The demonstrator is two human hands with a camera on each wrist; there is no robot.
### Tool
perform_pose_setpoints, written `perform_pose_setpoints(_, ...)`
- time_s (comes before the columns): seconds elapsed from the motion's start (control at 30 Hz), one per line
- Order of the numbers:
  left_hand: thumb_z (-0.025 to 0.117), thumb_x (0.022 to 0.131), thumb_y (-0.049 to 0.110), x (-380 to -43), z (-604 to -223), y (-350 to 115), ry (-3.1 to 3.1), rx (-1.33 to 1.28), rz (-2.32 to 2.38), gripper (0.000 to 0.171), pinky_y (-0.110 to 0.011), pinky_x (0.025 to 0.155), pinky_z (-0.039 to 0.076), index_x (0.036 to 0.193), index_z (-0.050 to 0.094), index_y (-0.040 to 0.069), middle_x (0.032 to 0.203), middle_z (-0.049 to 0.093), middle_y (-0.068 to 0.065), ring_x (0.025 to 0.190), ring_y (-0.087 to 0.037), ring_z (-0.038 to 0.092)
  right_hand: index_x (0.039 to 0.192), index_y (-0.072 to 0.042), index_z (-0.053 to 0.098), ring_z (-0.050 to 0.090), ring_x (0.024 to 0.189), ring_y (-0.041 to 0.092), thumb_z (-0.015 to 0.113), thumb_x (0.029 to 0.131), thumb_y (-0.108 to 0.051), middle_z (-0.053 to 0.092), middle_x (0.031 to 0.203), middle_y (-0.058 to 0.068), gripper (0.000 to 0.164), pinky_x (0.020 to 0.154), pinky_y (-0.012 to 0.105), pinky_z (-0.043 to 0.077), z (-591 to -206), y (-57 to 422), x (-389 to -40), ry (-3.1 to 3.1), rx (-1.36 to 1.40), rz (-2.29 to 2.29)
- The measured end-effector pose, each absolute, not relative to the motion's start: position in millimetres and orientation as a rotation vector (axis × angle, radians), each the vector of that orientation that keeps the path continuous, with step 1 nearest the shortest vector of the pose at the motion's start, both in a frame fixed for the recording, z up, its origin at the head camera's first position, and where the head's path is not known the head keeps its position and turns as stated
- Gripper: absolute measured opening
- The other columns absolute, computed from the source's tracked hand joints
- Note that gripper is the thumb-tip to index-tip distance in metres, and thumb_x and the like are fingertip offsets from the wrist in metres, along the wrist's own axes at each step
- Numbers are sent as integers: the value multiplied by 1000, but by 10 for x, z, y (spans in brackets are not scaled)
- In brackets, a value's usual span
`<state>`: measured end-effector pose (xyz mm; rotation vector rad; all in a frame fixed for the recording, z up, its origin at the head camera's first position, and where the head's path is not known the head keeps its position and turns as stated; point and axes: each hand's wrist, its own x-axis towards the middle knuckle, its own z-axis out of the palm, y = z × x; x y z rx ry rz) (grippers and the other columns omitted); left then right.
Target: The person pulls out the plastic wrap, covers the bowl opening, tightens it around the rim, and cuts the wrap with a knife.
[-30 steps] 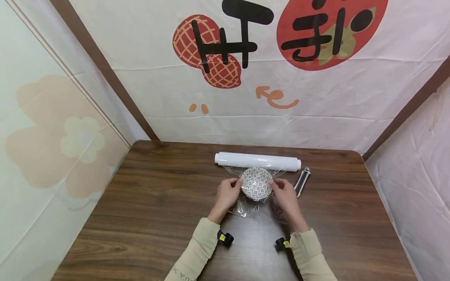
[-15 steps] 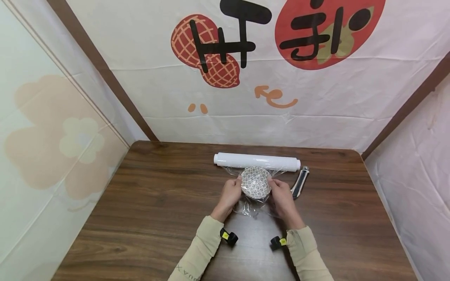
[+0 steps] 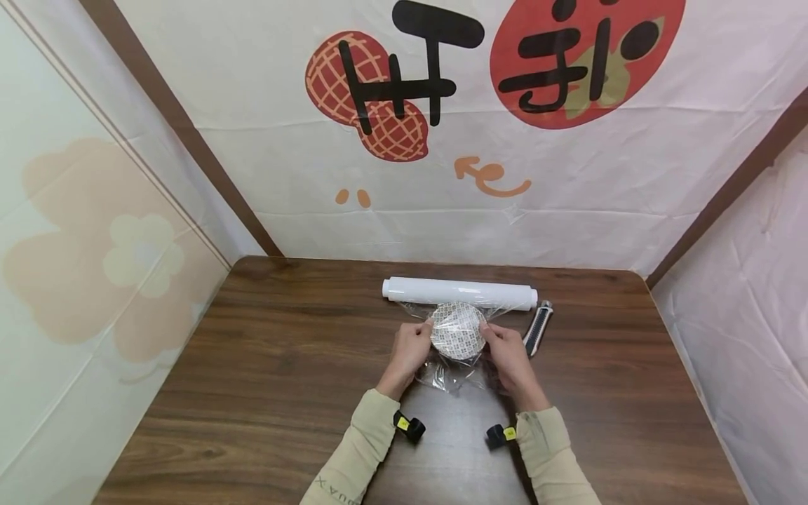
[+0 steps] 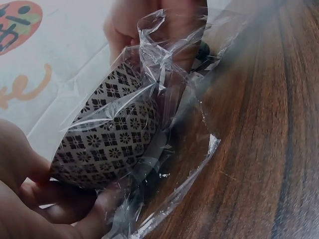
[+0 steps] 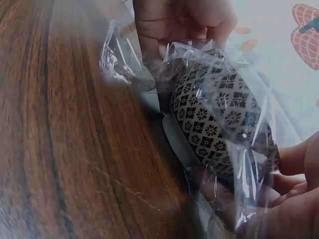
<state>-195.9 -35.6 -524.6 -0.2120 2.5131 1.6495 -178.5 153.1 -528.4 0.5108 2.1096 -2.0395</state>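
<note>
A small bowl (image 3: pixel 458 331) with a dark flower-and-diamond pattern is held just above the table or touching it; I cannot tell which. Clear plastic wrap (image 3: pixel 443 377) lies across its mouth and hangs in crinkled folds round its sides. My left hand (image 3: pixel 407 352) grips the left side of the rim, thumb on top and fingers underneath. On the opposite side, my right hand (image 3: pixel 510 356) holds the rim the same way. The wrist views show the patterned outer wall of the bowl (image 4: pixel 107 142) and loose wrap (image 5: pixel 119 59) bunched near the fingers.
Behind the bowl lies a white roll of plastic wrap (image 3: pixel 461 292), with film stretching from it towards the bowl. A utility knife (image 3: pixel 539 328) lies right of my right hand. The brown wooden table (image 3: pixel 284 365) meets printed cloth walls (image 3: pixel 568 224).
Both hands have closed in slightly on the bowl's sides, and the loose wrap at the front and right has drawn inward. The bowl, roll and knife stay in nearly the same places.
</note>
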Motion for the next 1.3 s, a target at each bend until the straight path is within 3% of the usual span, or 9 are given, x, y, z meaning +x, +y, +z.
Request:
perform_pose_setpoints(0.23, 58, 97, 37, -1942, -5271, -387, 2455, -246, 1756, 47, -23, 58, 48, 66, 72, 4, 59, 68, -2, 51, -10, 63, 127, -1, 65, 66, 94, 13, 55, 101, -25, 64, 126, 21, 37, 86, 35, 59, -5299, 1518, -1781, 2128, 562, -2052)
perform_pose_setpoints(0.4, 63, 94, 40, -1936, -5269, -410, 2527, -242, 1717, 36, -24, 61, 47, 79, 81, 12, 64, 71, -5, 52, -8, 62, 121, -3, 69, 66, 87, 10, 59, 99, -27, 69, 118, 18, 34, 74, 27, 59, -5282, 1511, -1755, 2238, 587, -2012)
perform_pose_setpoints(0.53, 66, 92, 41, -1934, -5258, -437, 2529, -252, 1695, 30, -24, 57, 46, 85, 82, 17, 62, 70, -6, 52, -8, 60, 89, -4, 75, 55, 72, 11, 59, 99, -31, 67, 85, 9, 33, 64, 24, 49, -5260, 1511, -1721, 2500, 515, -1803)
perform_pose_setpoints(0.67, 67, 91, 45, -1952, -5255, -470, 2504, -252, 1692, 29, -25, 59, 45, 96, 81, 20, 84, 75, -6, 64, -10, 57, 74, -8, 64, 50, 70, 20, 54, 100, -37, 59, 71, 7, 40, 66, 31, 40, -5255, 1553, -1726, 2799, 330, -1478)
perform_pose_setpoints(0.73, 64, 92, 48, -1954, -5271, -490, 2522, -214, 1658, 33, -27, 66, 47, 103, 79, 21, 99, 76, -2, 75, -11, 59, 81, -10, 67, 54, 76, 23, 51, 101, -39, 63, 77, 8, 39, 72, 35, 45, -5252, 1603, -1733, 2829, 220, -1396)
perform_pose_setpoints(0.83, 59, 93, 55, -1936, -5293, -532, 2540, -110, 1579, 42, -34, 82, 52, 114, 75, 23, 116, 73, 0, 96, -15, 65, 109, -12, 69, 65, 100, 28, 46, 101, -49, 71, 104, 14, 44, 91, 44, 51, -5248, 1722, -1722, 2774, 29, -1285)
perform_pose_setpoints(0.97, 63, 87, 61, -1883, -5288, -617, 2589, 231, 1353, 62, -45, 104, 49, 135, 60, 22, 132, 66, -2, 122, -22, 60, 153, -15, 35, 46, 137, 39, 57, 91, -61, 46, 151, 17, 80, 114, 56, 36, -5243, 1874, -1675, 2628, -233, -1196)
perform_pose_setpoints(1.13, 84, 71, 52, -1851, -5249, -701, 2561, 704, 1126, 104, -48, 118, 34, 153, 31, 18, 151, 48, -4, 139, -25, 46, 159, -19, 10, 40, 140, 42, 87, 67, -49, 29, 160, 19, 124, 117, 57, 30, -5258, 1954, -1619, 2501, -461, -1227)
perform_pose_setpoints(1.3, 91, 68, 26, -1892, -5216, -749, 2532, 775, 1044, 112, -42, 119, 33, 156, 22, 19, 158, 38, -4, 143, -26, 41, 159, -17, 11, 42, 138, 43, 91, 65, -23, 32, 158, 21, 123, 116, 56, 32, -5293, 1930, -1626, 2568, -443, -1201)
